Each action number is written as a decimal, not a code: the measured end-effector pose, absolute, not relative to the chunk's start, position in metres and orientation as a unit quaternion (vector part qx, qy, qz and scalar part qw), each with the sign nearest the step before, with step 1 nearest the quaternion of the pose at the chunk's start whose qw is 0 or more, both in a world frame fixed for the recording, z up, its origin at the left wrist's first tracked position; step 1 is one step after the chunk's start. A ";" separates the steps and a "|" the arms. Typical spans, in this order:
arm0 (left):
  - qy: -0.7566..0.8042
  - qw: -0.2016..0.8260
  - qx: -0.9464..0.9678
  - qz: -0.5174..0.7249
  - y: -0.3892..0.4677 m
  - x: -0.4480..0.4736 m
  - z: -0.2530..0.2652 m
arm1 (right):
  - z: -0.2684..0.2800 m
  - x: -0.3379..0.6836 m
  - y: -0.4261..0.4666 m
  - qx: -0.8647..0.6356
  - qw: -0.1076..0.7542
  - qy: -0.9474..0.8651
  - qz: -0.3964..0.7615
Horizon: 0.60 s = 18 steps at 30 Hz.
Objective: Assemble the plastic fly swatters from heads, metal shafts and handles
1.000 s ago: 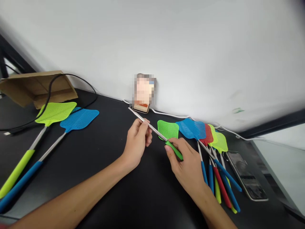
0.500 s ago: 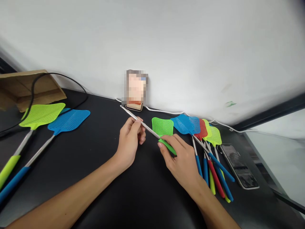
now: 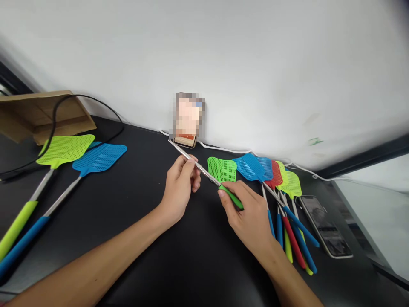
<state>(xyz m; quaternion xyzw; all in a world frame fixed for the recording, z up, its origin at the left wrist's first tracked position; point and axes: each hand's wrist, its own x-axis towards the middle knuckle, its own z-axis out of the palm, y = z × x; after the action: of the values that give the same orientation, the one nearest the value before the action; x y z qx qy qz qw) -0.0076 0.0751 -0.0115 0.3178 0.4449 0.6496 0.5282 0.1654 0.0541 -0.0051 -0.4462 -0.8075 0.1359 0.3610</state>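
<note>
A slim silver rod [image 3: 180, 150] with a green grip [image 3: 232, 198] lies slantwise across both hands, like the handle of a fly swatter. My left hand [image 3: 179, 185] pinches the rod near its middle between thumb and fingers. The green grip is held in my right hand [image 3: 251, 213], which partly covers it. No swatter head shows on the rod's far end. Just behind my right hand is a green mesh swatter head [image 3: 221, 169]; whether it joins a handle is hidden.
Several fly swatters [image 3: 252, 167] lie overlapping at the right, beside a phone [image 3: 326, 226]. At left are a lime swatter [image 3: 65, 150] and a blue one [image 3: 99, 157], a cardboard box [image 3: 64, 115] and a black cable [image 3: 54, 115]. A blurred upright object [image 3: 188, 117] leans against the wall.
The whole view has shifted a little, so everything sits slightly farther right. Both hands keep the same hold on the rod and grip.
</note>
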 end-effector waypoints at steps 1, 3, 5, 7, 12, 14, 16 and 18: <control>0.441 0.529 0.318 0.651 0.075 -0.008 -0.012 | -0.005 0.165 0.054 -0.446 0.360 -0.809 0.133; 0.435 0.532 0.317 0.654 0.075 -0.008 -0.012 | -0.005 0.165 0.054 -0.444 0.362 -0.809 0.130; 0.430 0.537 0.317 0.653 0.075 -0.009 -0.012 | -0.005 0.165 0.054 -0.444 0.371 -0.806 0.128; 0.427 0.541 0.321 0.650 0.075 -0.009 -0.012 | -0.005 0.165 0.055 -0.445 0.383 -0.800 0.123; 0.420 0.550 0.341 0.636 0.073 -0.007 -0.015 | -0.002 0.164 0.054 -0.442 0.390 -0.800 0.113; 0.419 0.552 0.342 0.634 0.074 -0.007 -0.015 | -0.002 0.163 0.053 -0.447 0.390 -0.796 0.117; 0.417 0.554 0.338 0.636 0.075 -0.007 -0.014 | -0.003 0.163 0.051 -0.461 0.392 -0.785 0.129; 0.414 0.557 0.334 0.638 0.076 -0.008 -0.013 | -0.005 0.163 0.049 -0.479 0.395 -0.772 0.139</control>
<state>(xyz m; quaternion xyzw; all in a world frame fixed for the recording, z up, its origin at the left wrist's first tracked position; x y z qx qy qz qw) -0.0085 0.0756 -0.0129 0.3339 0.4138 0.6380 0.5570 0.1626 0.0491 -0.0047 -0.4788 -0.7716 0.1393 0.3949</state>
